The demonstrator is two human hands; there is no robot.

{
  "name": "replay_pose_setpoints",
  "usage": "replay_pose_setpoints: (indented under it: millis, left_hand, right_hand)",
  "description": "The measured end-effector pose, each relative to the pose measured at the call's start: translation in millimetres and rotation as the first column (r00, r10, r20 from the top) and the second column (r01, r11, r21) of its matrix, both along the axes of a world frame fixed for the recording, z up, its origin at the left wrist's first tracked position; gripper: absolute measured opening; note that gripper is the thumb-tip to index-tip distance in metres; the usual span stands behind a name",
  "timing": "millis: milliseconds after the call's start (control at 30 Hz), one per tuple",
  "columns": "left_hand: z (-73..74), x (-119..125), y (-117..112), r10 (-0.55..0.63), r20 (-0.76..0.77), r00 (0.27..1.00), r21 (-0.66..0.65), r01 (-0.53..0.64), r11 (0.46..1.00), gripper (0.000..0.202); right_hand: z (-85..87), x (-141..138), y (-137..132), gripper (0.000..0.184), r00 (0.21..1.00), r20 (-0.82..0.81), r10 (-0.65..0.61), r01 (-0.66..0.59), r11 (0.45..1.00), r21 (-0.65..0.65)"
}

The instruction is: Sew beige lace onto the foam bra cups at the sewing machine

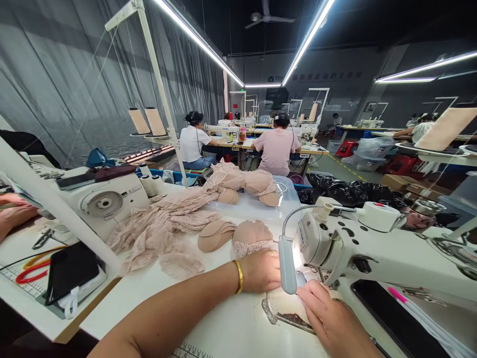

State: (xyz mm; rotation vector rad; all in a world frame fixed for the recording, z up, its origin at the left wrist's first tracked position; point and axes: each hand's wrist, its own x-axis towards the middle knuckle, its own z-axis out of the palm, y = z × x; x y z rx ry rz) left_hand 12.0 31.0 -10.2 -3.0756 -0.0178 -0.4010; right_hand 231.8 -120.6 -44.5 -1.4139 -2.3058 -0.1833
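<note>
My left hand (261, 271), with a gold bangle on the wrist, rests on the white table right beside the needle area of the white sewing machine (357, 243); its fingers are hidden behind the machine's grey lamp (287, 266). Below the lamp my right hand (328, 318) lies over the clear plate (283, 311), fingers stretched toward the needle. Whatever lies under the needle is hidden by glare. A beige bra cup with a lace edge (252, 237) sits just beyond my left hand.
A stack of beige cup pads (215, 234) and a heap of beige lace (167, 223) lie mid-table. At the left are another sewing machine (108, 199), a black phone (70, 271), scissors (41, 238) and another person's hand (13, 216). Co-workers (276, 146) sew at the back.
</note>
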Motion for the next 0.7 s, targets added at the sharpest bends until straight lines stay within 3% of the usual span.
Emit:
replay_pose_setpoints:
  millis: [200, 300, 367, 433, 533, 567, 600, 633, 667, 700]
  left_hand:
    - [-6.3, 1, 2, 0.135, -0.02, 0.991, -0.021, -0.135, 0.991, 0.01]
    - [-9.5, 4, 2, 0.186, -0.044, 0.982, -0.043, -0.188, 0.981, 0.002]
    - [-7.6, 1, -1, 0.242, -0.05, 0.969, -0.062, -0.245, 0.968, 0.009]
    - [-2.2, -10, -13, 0.278, -0.048, 0.959, -0.081, -0.281, 0.956, 0.015]
    - [4.4, -38, -53, 0.258, 0.038, 0.965, -0.238, -0.242, 0.941, 0.017]
    - [3.8, -48, -72, 0.264, 0.108, 0.958, -0.401, -0.201, 0.894, 0.018]
    - [1.5, -57, -92, 0.273, 0.167, 0.948, -0.593, -0.124, 0.796, 0.023]
    - [-2.4, -65, -113, 0.323, 0.172, 0.931, -0.792, -0.064, 0.607, 0.029]
    - [-7.1, -71, -132, 0.365, 0.123, 0.923, -0.929, -0.022, 0.369, 0.035]
    - [-12.0, -75, -149, 0.371, 0.085, 0.925, -0.966, -0.014, 0.257, 0.043]
  right_hand:
    - [-4.1, 3, 1, 0.032, 0.994, -0.101, -0.029, 0.035, 0.998, 0.059]
    - [-5.4, 0, -1, 0.03, 0.98, -0.197, -0.02, 0.029, 0.999, 0.044]
    - [-4.8, -8, -6, 0.027, 0.949, -0.31, -0.052, 0.056, 0.998, 0.002]
    - [-1.8, -23, -11, 0.025, 0.867, -0.478, -0.142, 0.097, 0.988, -0.119]
    - [8.5, -56, -17, 0.038, 0.578, -0.746, -0.33, 0.014, 0.918, -0.396]
    - [13.0, -68, -18, 0.046, 0.459, -0.805, -0.377, -0.056, 0.891, -0.45]
    - [17.6, -79, -20, 0.053, 0.346, -0.844, -0.41, -0.12, 0.873, -0.474]
    - [21.6, -88, -22, 0.058, 0.251, -0.867, -0.43, -0.163, 0.864, -0.476]
    - [24.3, -97, -25, 0.061, 0.176, -0.88, -0.441, -0.179, 0.865, -0.469]
    - [25.3, -104, -30, 0.064, 0.12, -0.887, -0.445, -0.18, 0.869, -0.461]
